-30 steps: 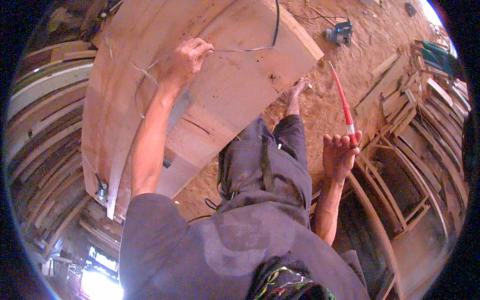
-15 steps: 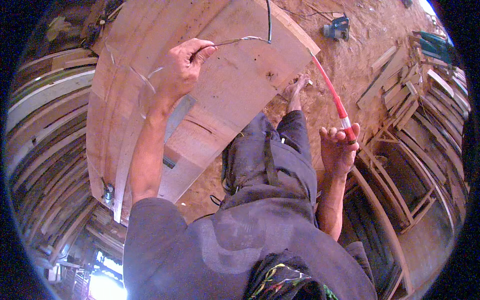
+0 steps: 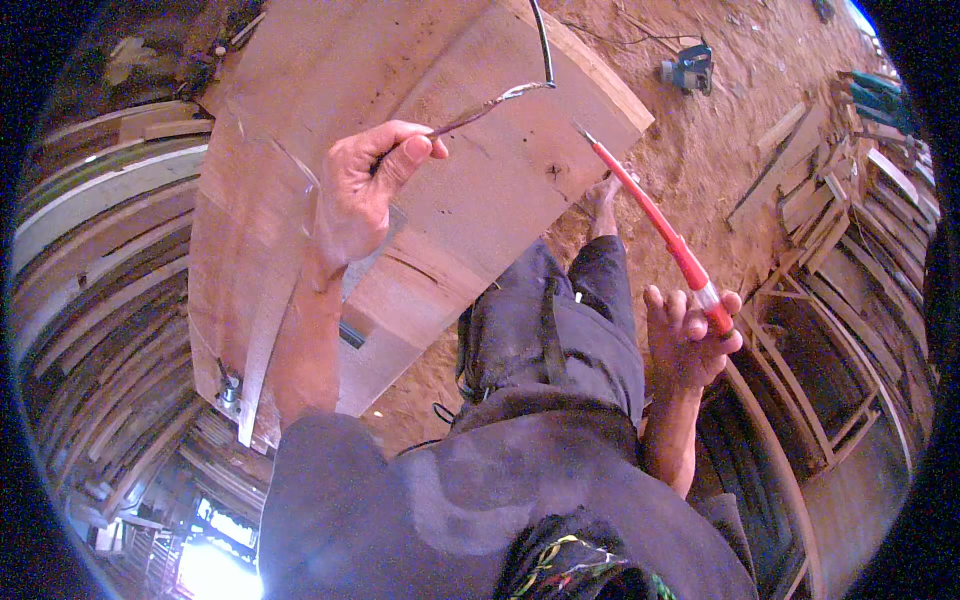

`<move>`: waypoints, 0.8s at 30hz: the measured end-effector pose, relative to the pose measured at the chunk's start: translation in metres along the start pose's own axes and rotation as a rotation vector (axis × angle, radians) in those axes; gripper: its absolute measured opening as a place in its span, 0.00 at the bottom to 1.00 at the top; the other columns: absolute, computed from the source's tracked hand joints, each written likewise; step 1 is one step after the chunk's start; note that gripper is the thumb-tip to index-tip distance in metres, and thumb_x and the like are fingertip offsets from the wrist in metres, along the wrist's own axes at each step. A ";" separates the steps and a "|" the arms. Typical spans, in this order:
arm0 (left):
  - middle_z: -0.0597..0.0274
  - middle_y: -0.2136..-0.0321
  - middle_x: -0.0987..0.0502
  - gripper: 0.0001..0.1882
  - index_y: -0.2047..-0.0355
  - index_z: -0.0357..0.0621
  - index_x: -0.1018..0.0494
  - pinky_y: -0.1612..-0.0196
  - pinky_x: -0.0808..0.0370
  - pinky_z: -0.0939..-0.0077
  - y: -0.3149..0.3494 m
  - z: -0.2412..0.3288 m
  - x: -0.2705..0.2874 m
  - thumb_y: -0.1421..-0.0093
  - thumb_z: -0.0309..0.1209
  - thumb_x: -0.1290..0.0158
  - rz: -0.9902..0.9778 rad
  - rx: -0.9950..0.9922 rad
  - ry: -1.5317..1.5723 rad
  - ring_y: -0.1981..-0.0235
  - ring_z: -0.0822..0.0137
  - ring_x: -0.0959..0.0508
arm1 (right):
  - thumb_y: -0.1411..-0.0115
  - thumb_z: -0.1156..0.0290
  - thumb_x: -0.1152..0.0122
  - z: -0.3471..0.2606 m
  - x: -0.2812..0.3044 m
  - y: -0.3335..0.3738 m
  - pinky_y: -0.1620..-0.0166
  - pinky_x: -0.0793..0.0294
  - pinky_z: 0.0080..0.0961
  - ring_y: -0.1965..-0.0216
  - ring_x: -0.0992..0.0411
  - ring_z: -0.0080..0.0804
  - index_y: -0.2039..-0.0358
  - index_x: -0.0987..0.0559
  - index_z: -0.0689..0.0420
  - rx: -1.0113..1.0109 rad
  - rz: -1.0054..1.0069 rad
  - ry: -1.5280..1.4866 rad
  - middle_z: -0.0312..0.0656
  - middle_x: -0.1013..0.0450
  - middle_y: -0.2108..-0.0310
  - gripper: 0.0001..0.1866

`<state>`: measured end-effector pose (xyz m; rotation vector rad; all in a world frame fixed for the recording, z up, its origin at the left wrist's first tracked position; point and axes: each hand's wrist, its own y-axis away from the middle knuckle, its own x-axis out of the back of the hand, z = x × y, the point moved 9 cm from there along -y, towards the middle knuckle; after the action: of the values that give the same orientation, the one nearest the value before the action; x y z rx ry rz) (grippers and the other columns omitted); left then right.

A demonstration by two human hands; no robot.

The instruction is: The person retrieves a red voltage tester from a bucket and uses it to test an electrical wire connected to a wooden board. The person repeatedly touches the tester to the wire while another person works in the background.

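Note:
Over the wooden tabletop, my left hand pinches a brown wire between thumb and fingers. That wire joins silvery strands and then a black cable that rises out of the picture's top. On the right, my right hand has its fingers around the clear and red handle of a red screwdriver. This tool slants up and to the left, its thin metal tip near the board's right edge, apart from the wire.
A blue power tool lies on the dusty brown floor, with wood offcuts farther right. Long boards are stacked at the left. Wooden frames stand at the right. A small dark object rests on the tabletop's near left corner.
My left hand has come down a little with the wire. My right hand has shifted down and right, and the screwdriver's tip now lies left of where it was.

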<state>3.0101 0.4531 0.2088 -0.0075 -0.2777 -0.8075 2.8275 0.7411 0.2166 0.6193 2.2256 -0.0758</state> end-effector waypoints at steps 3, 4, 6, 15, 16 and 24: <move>0.63 0.72 0.20 0.15 0.67 0.37 0.22 0.61 0.27 0.77 0.003 0.002 0.001 0.34 0.37 0.48 0.010 -0.005 0.057 0.66 0.73 0.23 | 0.40 0.44 0.44 -0.003 -0.007 -0.006 0.46 0.42 0.38 0.66 0.33 0.21 0.42 0.29 0.36 -0.013 -0.019 -0.038 0.25 0.21 0.64 0.27; 0.63 0.72 0.20 0.15 0.67 0.37 0.22 0.61 0.27 0.77 0.003 0.002 0.001 0.34 0.38 0.48 0.010 -0.002 0.067 0.66 0.73 0.23 | 0.40 0.44 0.43 -0.003 -0.010 -0.009 0.49 0.42 0.35 0.68 0.34 0.21 0.43 0.28 0.36 0.001 -0.014 -0.015 0.24 0.21 0.66 0.26; 0.63 0.72 0.20 0.15 0.68 0.37 0.22 0.61 0.27 0.77 0.004 0.002 0.002 0.34 0.38 0.48 0.013 0.010 0.087 0.66 0.73 0.23 | 0.40 0.44 0.43 -0.003 -0.010 -0.011 0.49 0.42 0.35 0.69 0.34 0.21 0.43 0.27 0.36 -0.014 0.017 -0.010 0.24 0.21 0.68 0.26; 0.63 0.72 0.20 0.15 0.68 0.37 0.22 0.59 0.27 0.78 0.009 0.005 0.003 0.34 0.38 0.48 0.016 0.037 0.121 0.66 0.73 0.23 | 0.39 0.54 0.39 0.002 -0.003 -0.009 0.40 0.39 0.44 0.68 0.29 0.33 0.49 0.25 0.43 0.014 0.086 -0.170 0.39 0.20 0.69 0.19; 0.63 0.72 0.20 0.15 0.68 0.37 0.22 0.59 0.27 0.78 0.009 0.006 0.003 0.34 0.38 0.48 0.010 0.042 0.106 0.66 0.73 0.22 | 0.39 0.54 0.39 0.003 -0.003 -0.009 0.40 0.39 0.44 0.68 0.29 0.33 0.49 0.25 0.43 0.016 0.094 -0.169 0.40 0.20 0.70 0.18; 0.67 0.72 0.20 0.15 0.65 0.38 0.20 0.65 0.30 0.82 0.015 -0.001 0.004 0.34 0.38 0.48 0.079 0.038 0.119 0.69 0.77 0.26 | 0.40 0.57 0.37 0.006 0.002 -0.008 0.41 0.37 0.47 0.69 0.27 0.34 0.51 0.23 0.44 -0.002 0.114 -0.180 0.41 0.21 0.72 0.17</move>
<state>3.0233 0.4604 0.2098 0.0651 -0.1793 -0.7214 2.8272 0.7336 0.2105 0.7090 2.0135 -0.0686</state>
